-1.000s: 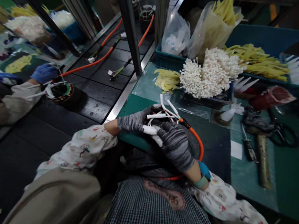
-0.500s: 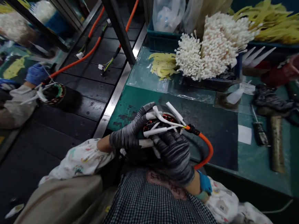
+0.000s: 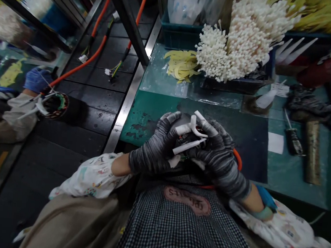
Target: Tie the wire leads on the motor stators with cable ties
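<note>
A dark round motor stator (image 3: 182,140), its windings partly showing, sits between my two hands near the bench's front edge. White insulating sleeves (image 3: 190,146) stick out across its top. In a grey striped glove with pale fingertips, my left hand (image 3: 158,144) curls around the stator's left side. My right hand (image 3: 222,159), gloved alike, closes over the right side, where the leads join the orange cable (image 3: 237,159). Its fingers hide that joint and most of the stator's right rim.
Behind lie white tie bundles (image 3: 247,35) and yellow strips (image 3: 183,64). To the right are a screwdriver (image 3: 293,139) and a worn hammer handle (image 3: 313,154). A roller conveyor (image 3: 94,114) runs at left; beyond it a co-worker's blue-gloved hand (image 3: 37,79) is beside another stator (image 3: 58,106).
My right hand has moved up and right, now covering the cable joint seen before. My left hand has shifted slightly right. The white sleeves are bunched more upright, and the view has shifted slightly.
</note>
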A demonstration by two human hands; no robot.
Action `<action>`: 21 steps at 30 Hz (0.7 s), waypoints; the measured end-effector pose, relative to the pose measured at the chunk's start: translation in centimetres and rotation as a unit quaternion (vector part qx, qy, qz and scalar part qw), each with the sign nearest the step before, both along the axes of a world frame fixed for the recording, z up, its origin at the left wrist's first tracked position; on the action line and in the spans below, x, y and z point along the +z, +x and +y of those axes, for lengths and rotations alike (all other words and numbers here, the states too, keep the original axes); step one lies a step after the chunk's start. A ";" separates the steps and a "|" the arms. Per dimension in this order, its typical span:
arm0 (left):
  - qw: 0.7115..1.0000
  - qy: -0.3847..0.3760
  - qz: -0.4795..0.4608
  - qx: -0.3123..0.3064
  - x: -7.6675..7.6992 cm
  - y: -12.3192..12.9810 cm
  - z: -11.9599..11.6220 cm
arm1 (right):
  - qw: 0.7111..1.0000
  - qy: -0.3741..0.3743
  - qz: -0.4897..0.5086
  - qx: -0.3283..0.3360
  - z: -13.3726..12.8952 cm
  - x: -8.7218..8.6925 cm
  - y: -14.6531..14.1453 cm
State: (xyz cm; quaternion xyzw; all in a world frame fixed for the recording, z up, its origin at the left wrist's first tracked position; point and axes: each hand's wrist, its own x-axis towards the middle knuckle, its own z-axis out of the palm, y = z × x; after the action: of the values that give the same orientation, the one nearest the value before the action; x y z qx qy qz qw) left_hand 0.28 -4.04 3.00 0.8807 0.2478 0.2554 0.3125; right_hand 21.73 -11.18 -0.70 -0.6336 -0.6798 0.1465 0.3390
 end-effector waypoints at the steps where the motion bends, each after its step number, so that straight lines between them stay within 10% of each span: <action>1: 1.000 0.015 0.007 -0.007 0.0 0.1 0.0 | 1.000 -0.011 0.021 0.011 0.1 -0.1 0.3; 14: 0.999 0.045 -0.024 -0.013 -1.2 0.4 -0.6 | 0.997 0.017 0.057 0.039 -0.4 0.0 0.6; 21: 0.990 0.012 -0.069 0.118 -3.3 0.7 -3.3 | 0.999 0.041 0.001 0.015 -1.5 -0.3 0.0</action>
State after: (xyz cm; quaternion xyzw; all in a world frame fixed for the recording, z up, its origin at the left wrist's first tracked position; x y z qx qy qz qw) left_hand 0.99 -7.32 -0.33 0.8293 0.3251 0.3537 0.2855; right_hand 21.74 -12.72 -0.96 -0.6089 -0.6943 0.1236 0.3633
